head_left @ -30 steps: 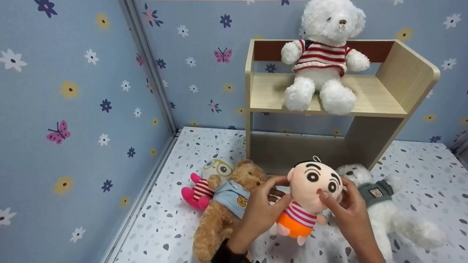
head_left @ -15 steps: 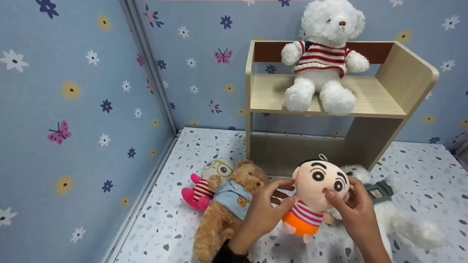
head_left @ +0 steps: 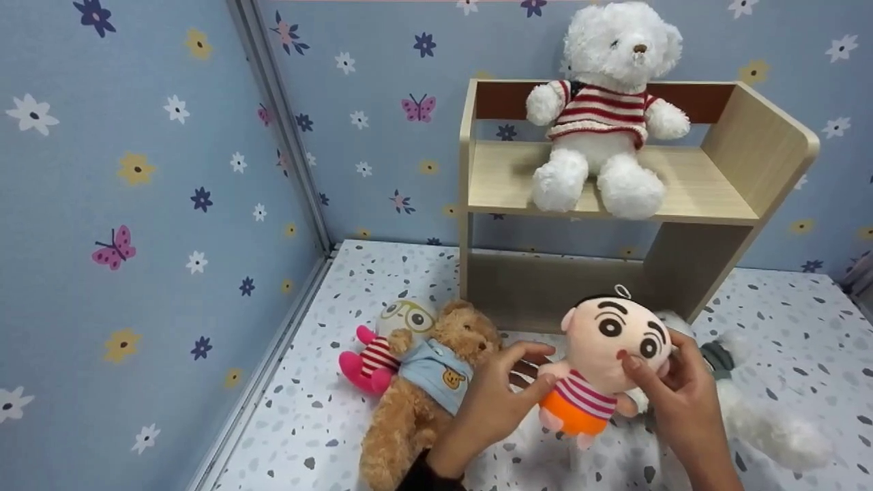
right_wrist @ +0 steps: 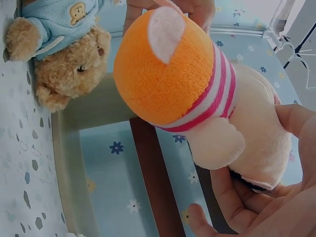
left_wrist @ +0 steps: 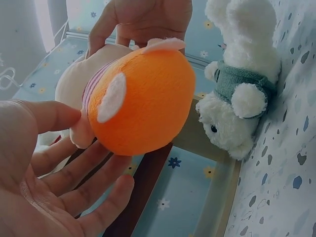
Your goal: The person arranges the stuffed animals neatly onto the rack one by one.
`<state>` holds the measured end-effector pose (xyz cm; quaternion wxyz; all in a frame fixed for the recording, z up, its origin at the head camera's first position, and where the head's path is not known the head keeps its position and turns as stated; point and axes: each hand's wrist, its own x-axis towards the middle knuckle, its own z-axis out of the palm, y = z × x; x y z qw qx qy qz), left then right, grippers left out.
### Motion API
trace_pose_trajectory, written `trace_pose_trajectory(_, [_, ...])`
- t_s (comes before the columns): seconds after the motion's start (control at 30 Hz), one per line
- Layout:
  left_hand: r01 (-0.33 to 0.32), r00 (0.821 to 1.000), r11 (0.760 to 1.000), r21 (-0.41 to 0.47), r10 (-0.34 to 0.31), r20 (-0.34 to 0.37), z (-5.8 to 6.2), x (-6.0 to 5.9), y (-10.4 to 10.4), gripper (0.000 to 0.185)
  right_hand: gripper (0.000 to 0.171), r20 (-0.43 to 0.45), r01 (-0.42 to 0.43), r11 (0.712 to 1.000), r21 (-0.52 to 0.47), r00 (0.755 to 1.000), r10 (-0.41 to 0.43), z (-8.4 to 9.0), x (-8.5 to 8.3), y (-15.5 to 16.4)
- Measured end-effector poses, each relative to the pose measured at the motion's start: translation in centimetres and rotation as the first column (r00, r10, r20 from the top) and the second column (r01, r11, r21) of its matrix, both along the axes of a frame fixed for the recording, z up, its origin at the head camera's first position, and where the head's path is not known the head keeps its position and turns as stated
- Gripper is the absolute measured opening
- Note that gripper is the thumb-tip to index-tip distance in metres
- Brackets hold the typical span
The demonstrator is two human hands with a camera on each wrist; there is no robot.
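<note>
A plush doll (head_left: pixel 610 348) with a big pale head, thick black eyebrows, a pink-striped top and orange shorts hangs tilted above the speckled surface. My right hand (head_left: pixel 685 402) grips its head, thumb on the face by the mouth and fingers behind. My left hand (head_left: pixel 501 395) is at the doll's other side, fingers spread apart. In the left wrist view the left thumb (left_wrist: pixel 59 116) touches the doll's small arm, with the other fingers loosely below the orange shorts (left_wrist: pixel 148 103). From the right wrist view, the doll's striped waist (right_wrist: pixel 217 89) and underside show.
Behind the doll stands a wooden shelf (head_left: pixel 723 181) with a white teddy bear (head_left: pixel 603 116) in a striped sweater sitting on it. A brown bear (head_left: pixel 436 382) and a pink-legged doll (head_left: pixel 382 348) lie left. A white bear in green (head_left: pixel 757 416) lies right, partly hidden.
The doll and my right hand have moved to the right, covering more of the white bear lying there. My left hand has shifted only slightly, leaving a gap beside the doll's head.
</note>
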<state>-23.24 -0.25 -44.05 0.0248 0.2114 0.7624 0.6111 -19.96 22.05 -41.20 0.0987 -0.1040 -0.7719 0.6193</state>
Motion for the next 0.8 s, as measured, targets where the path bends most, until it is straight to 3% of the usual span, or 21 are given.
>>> trace_pose_trajectory(0.23, [-0.011, 1.000, 1.000, 0.002, 0.011, -0.013, 0.22, -0.02, -0.07, 0.025, 0.069, 0.041, 0.028, 0.997, 0.068, 0.999, -0.031, 0.29, -0.03, 0.23])
trace_pose_trajectory(0.8, [-0.017, 0.999, 1.000, 0.002, 0.017, -0.039, 0.04, -0.07, 0.04, 0.019, 0.066, -0.016, 0.054, 0.997, 0.062, 0.998, -0.053, 0.23, 0.04, 0.92])
